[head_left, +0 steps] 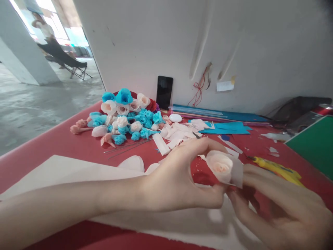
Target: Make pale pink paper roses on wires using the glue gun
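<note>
Cream paper, thin and faintly see-through at the edge, is shaped into a flower (pixel 222 168) at right of centre in the frame; its peach-tinted middle is wound in a tight spiral, and its outer petal is spread stiffly toward the right. The flower is held by the left hand (pixel 177 182), whose thumb and fingers are bowed into a wide C, with the thumb tip pressed at the flower's base and the fingertips set along its upper side. By the right hand (pixel 283 208), at lower right, the outer petal's right edge is touched; its fingers are bent and partly closed, and whether the paper is pinched between them cannot be told.

Beneath the arms, a broad, matt sheet of white paper (pixel 59 177) is laid across a smooth red table (pixel 85 149). Rounded paper petals (pixel 132 164) are stacked just left of centre. Ruffled blue, cream and peach paper flowers (pixel 145 118) are heaped at upper centre-left, with thin, straight wires (pixel 127 148) lying in front. Torn and cut paper scraps (pixel 179 132) are strewn at centre, beside flat blue paper strips (pixel 226 128). At right, a yellow-handled tool (pixel 277 169) is partly covered by the right hand. A flat black phone (pixel 164 92) is propped upright at upper centre.
</note>
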Demonstrator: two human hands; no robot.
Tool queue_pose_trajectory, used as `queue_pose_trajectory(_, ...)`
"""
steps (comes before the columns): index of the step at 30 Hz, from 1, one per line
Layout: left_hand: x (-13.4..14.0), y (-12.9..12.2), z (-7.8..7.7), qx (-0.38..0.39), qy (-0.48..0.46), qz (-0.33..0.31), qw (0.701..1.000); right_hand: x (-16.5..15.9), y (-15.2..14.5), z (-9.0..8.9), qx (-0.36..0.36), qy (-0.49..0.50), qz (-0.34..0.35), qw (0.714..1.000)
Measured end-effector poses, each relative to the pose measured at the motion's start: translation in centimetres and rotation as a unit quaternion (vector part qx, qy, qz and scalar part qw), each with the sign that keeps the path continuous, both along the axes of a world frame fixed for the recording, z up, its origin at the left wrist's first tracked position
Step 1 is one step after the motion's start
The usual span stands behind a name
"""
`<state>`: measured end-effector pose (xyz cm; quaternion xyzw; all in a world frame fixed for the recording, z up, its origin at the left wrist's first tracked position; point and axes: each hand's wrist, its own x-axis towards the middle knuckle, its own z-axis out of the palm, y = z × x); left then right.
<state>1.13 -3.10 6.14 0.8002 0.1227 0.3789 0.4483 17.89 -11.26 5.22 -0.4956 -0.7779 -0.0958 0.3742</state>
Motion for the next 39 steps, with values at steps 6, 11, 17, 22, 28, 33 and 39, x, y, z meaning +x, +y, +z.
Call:
queue_pose_trajectory(6,0.0,0.1,0.2,0.025,0.011,-0.010,1.000,0.2,0.2,0.2,-0.058,0.019,0.026,0.998)
queue_pose_trajectory(11,0.0,0.0,0.1,0.007,0.013,0.001,1.000,0.1,-0.3,0.0,-0.069,0.039,0.016,0.997)
queue_pose_trajectory(17,0.0,-0.2,-0.2,-0.041,0.004,-0.004,0.999,-0.4,-0.6,0.0,-0.043,0.071,-0.011,0.996)
queue_pose_trajectory(22,-0.2,-0.2,-0.2,-0.053,0.032,0.000,0.998,-0.6,-0.7,0.2,-0.054,0.066,-0.017,0.996)
queue_pose_trajectory(28,-0.2,0.2,0.3,0.050,0.044,0.021,0.998,-0.1,-0.5,0.6,-0.069,0.035,-0.001,0.997)
queue_pose_trajectory(33,-0.2,0.6,0.7,0.137,0.067,0.001,0.988,0.2,-0.9,0.9,0.005,-0.065,-0.001,0.998)
queue_pose_trajectory(39,-0.8,0.9,1.1,0.304,0.099,0.001,0.948,0.0,-0.9,1.1,0.084,-0.113,-0.013,0.990)
